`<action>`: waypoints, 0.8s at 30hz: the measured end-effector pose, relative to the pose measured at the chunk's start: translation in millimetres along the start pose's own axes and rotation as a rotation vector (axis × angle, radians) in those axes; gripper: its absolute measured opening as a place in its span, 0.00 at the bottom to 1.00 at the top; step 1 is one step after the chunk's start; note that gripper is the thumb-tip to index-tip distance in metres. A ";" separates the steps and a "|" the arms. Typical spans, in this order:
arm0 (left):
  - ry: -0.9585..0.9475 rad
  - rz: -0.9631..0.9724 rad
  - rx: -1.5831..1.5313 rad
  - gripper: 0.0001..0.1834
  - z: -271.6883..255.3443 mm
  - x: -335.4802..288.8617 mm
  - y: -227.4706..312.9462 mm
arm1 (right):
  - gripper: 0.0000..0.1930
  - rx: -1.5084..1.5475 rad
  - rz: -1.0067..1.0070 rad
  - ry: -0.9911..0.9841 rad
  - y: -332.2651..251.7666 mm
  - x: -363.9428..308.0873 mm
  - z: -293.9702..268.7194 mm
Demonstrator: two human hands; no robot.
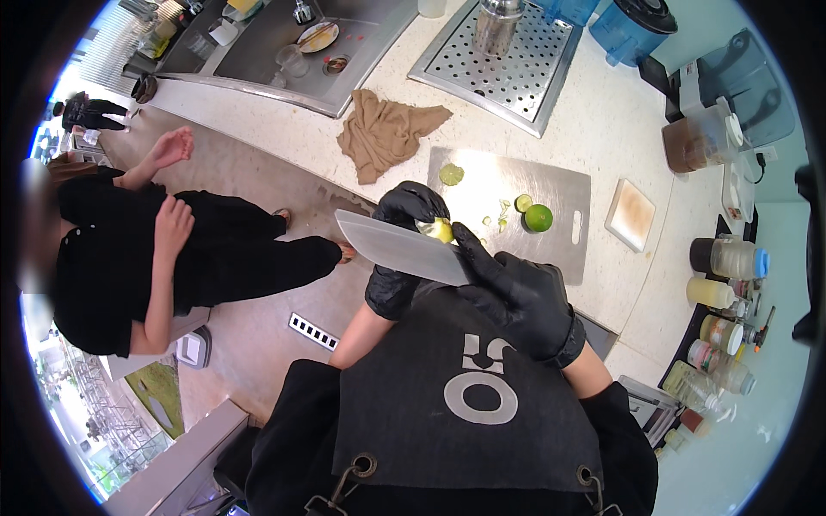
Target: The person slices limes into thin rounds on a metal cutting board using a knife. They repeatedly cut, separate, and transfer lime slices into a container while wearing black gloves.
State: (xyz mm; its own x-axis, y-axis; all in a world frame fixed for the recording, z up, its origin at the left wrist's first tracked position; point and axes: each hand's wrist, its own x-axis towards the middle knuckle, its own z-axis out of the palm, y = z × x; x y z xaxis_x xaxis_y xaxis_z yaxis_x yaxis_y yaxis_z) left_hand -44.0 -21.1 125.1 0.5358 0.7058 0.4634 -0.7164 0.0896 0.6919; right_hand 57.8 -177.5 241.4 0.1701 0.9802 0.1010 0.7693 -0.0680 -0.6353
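Observation:
In a black glove, my left hand (408,205) is closed around a partly peeled lime (441,230). My right hand (522,303), gloved in black too, grips a broad-bladed knife (396,247); its handle is hidden in the palm. The blade points left, in front of my left hand, and my right thumb and fingertips reach up beside the lime. Beyond both hands lies a metal cutting board (564,185). On it rest a green lime (539,218), a small cut end (523,203), a flat lime piece (452,175) and several peel scraps (503,211).
A crumpled brown cloth (383,138) lies left of the board, and a white block (631,215) to its right. Behind are a perforated drain tray (533,77) and a sink (258,73) with dishes. Jars (712,292) line the right wall. Another person (129,258) stands at left.

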 end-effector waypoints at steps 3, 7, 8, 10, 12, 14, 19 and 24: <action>-0.003 0.000 0.025 0.13 0.5 0.0 0.3 | 0.32 0.029 -0.021 0.004 3.3 -2.9 -3.8; 0.022 -0.021 0.072 0.12 1.6 1.8 0.9 | 0.30 -0.027 -0.042 0.068 8.8 0.6 5.1; 0.025 -0.026 0.075 0.11 1.3 2.0 1.6 | 0.30 -0.022 -0.031 0.049 7.6 0.4 3.0; 0.061 -0.049 0.012 0.11 4.8 3.5 5.4 | 0.31 -0.006 -0.017 0.034 10.0 -0.4 0.7; 0.095 -0.068 0.000 0.12 3.5 4.6 11.0 | 0.31 0.028 -0.007 0.029 13.7 -3.5 1.4; 0.086 -0.009 0.161 0.12 6.3 2.5 5.2 | 0.31 0.010 -0.032 0.042 11.5 1.2 1.8; 0.079 -0.069 0.099 0.10 5.0 2.5 9.5 | 0.30 0.056 -0.025 0.052 15.7 1.3 3.1; 0.114 -0.085 0.303 0.08 15.7 -4.4 8.1 | 0.29 0.113 -0.041 0.071 17.2 6.8 4.1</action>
State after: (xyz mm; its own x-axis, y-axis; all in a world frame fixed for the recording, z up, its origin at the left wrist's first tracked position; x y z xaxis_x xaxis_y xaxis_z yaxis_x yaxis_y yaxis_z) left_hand -45.1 -34.5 137.4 0.5220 0.7804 0.3442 -0.4969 -0.0497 0.8664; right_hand 69.6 -171.2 228.0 0.1859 0.9659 0.1804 0.7032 -0.0025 -0.7110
